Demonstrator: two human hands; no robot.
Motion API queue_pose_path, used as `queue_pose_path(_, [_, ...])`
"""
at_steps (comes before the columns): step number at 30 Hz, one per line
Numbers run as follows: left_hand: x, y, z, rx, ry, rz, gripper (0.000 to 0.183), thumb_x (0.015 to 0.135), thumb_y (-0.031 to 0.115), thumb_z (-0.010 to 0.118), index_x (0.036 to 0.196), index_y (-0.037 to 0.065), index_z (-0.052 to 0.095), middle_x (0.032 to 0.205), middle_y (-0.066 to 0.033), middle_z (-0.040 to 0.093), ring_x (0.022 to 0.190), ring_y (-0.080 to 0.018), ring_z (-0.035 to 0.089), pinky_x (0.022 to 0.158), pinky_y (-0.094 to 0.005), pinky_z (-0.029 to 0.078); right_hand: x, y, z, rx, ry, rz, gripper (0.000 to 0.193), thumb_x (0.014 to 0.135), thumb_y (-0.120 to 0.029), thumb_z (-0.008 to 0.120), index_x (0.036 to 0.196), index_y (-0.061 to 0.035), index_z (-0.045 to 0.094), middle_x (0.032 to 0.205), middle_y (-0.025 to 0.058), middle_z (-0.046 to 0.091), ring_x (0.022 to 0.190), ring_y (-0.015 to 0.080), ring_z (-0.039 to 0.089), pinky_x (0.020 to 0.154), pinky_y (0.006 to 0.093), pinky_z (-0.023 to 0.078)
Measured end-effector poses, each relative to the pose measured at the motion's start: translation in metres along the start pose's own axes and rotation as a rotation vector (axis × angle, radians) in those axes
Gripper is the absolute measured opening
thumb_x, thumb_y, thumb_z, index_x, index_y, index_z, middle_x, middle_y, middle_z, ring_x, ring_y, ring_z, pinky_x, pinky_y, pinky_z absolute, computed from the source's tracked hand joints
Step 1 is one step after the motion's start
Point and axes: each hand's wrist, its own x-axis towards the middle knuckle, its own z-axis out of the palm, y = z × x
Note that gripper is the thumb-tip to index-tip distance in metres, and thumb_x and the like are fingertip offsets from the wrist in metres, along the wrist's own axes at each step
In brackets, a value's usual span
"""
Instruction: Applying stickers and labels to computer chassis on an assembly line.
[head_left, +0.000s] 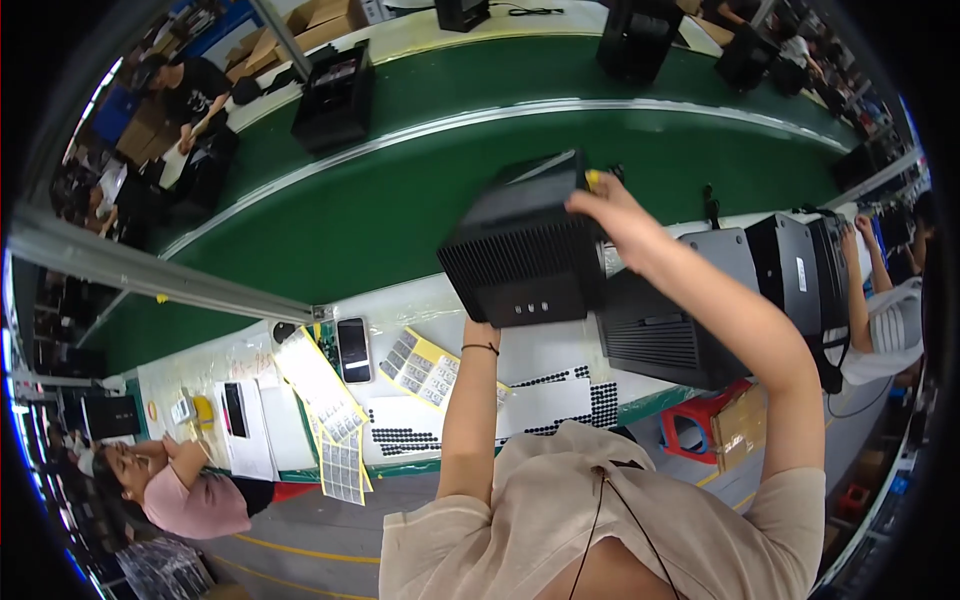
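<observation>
Right hand clamps a black, rib-fronted box at the worktop's far edge, seemingly not set down; left hand's grip hidden.

A white bench runs along the near side of a green belt; at the bench's left end lie papers and a yellow item; right of these come a long label sheet, a phone just beside it, and a second, slanting label sheet; dot sheets lie along the front edge; dark cases stand in a row at the right; across a metal rail, the green surface carries a black bin and a black box.
</observation>
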Motion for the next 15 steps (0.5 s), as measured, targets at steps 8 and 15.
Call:
queue_pose_path(8, [-0.107,0.088,0.142,0.701,-0.105,0.207,0.073,0.092,0.032,0.06,0.148,0.003,0.024,0.151,-0.009,0.03,0.137,-0.0195,0.031,0.111,-0.0297,0.029,-0.102,0.044,0.017,0.067,0.117,0.173,0.078,0.084,-0.029,0.068,0.145,-0.0058,0.025,0.15,0.0151,0.027,0.141,0.024,0.022,0.112,0.0347,0.019])
queue_pose_path(15, [-0.142,0.104,0.181,1.427,-0.323,0.574,0.121,0.054,0.032,0.091,0.149,0.007,0.022,0.154,-0.0178,0.019,0.141,-0.0306,0.024,0.113,-0.039,0.023,-0.047,0.082,0.039,0.513,0.216,0.445,0.045,0.093,-0.058,0.045,0.1,-0.0155,0.06,0.06,-0.0075,0.048,0.063,0.0079,0.047,0.065,0.0229,0.039])
